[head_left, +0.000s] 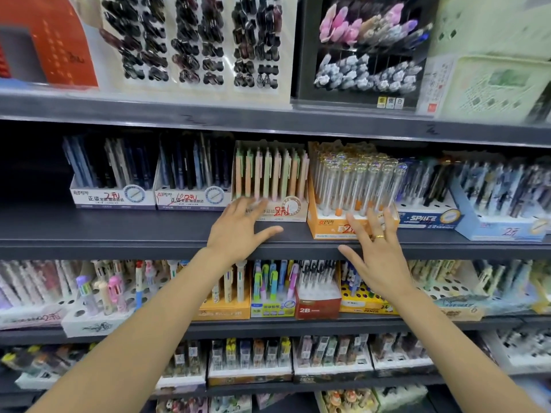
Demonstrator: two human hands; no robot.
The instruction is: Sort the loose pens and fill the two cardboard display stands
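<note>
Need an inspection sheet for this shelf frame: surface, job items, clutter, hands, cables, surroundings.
Surface: dark shelf, bare strip along its front edge.
Job's things: pastel stand and orange stand side by side, both full of upright pens; no loose pens seen.
Clutter: nothing seen.
Grippers: left hand open, fingertips at the pastel stand's front; right hand open, fingers on the orange stand's front, ring worn.
Cables: nothing seen.
Surroundings: more pen stands on either side and on the shelves below; hair clips and a green basket above.
</note>
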